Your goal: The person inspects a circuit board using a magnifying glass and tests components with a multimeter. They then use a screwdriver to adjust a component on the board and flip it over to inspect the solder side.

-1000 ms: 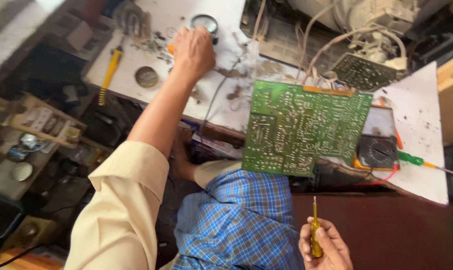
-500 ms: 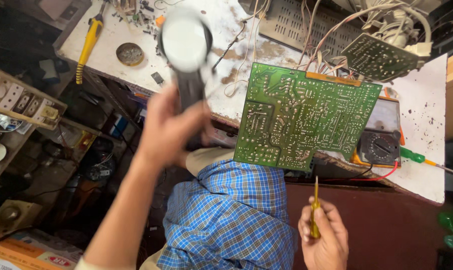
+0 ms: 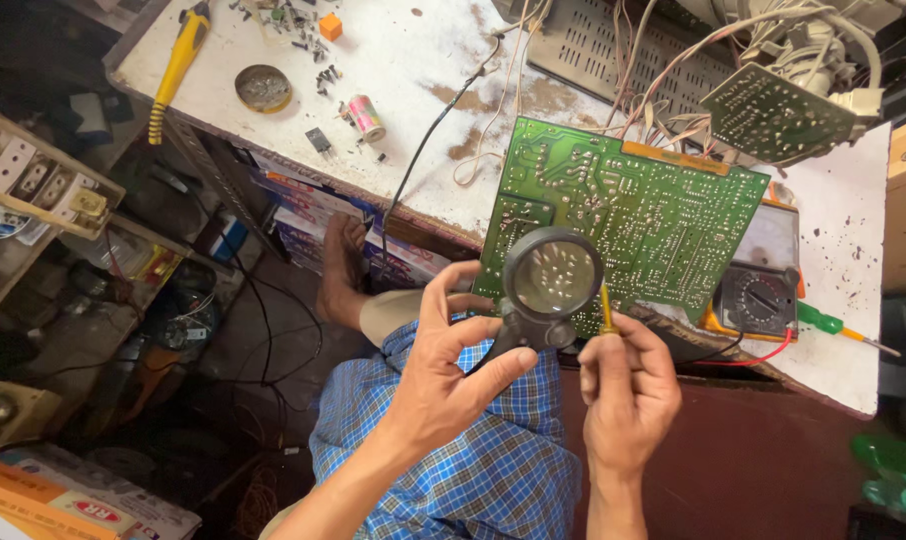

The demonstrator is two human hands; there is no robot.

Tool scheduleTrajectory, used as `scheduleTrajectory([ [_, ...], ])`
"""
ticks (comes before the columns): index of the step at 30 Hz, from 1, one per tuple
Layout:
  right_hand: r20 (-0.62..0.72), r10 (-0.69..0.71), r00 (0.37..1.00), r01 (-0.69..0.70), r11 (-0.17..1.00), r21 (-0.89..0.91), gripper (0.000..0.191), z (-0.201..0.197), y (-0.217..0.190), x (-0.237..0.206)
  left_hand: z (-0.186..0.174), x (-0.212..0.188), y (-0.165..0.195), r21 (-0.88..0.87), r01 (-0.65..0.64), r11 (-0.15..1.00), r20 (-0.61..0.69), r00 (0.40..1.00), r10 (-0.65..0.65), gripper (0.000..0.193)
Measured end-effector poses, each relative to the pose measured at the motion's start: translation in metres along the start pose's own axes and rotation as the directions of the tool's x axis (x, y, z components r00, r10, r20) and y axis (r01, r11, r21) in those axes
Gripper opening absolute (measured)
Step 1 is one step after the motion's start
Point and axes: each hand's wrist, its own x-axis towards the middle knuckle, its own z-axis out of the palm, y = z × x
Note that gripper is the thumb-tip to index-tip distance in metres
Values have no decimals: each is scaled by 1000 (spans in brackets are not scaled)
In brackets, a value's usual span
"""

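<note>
My left hand [image 3: 448, 375] grips the black handle of a round magnifying glass [image 3: 551, 277], held over the lower edge of a large green circuit board [image 3: 633, 210] that overhangs the white workbench [image 3: 413, 60]. My right hand [image 3: 628, 390] holds a thin yellow-handled probe [image 3: 605, 308] upright, its tip touching the board just right of the lens. Both hands hover above my blue checked lap [image 3: 453, 470].
A multimeter [image 3: 763, 290] with a red lead lies under the board's right side, a green screwdriver [image 3: 833, 325] beside it. A smaller green board [image 3: 773, 115] with wires sits at the back. A yellow tool [image 3: 178, 65], round tin [image 3: 264, 88] and small parts lie on the bench's left.
My left hand picked the magnifying glass off the bench's far side and carried it down to the board's lower edge. My right hand rose with the probe to meet the board.
</note>
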Motion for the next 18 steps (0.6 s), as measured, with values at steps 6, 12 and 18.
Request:
scheduleTrajectory([
  [6, 72, -91, 993, 102, 979, -178, 26, 18, 1, 4, -3, 4, -4, -123, 29, 992, 22, 999, -26, 27],
  [12, 99, -116, 988, 137, 960, -242, 26, 29, 1, 5, -2, 1, -8, -212, 46, 976, 39, 998, -38, 29],
  [18, 125, -178, 976, 210, 916, -341, 33, 33, 2, 11, -4, 0, -7, -245, 46, 968, 60, 998, -32, 32],
])
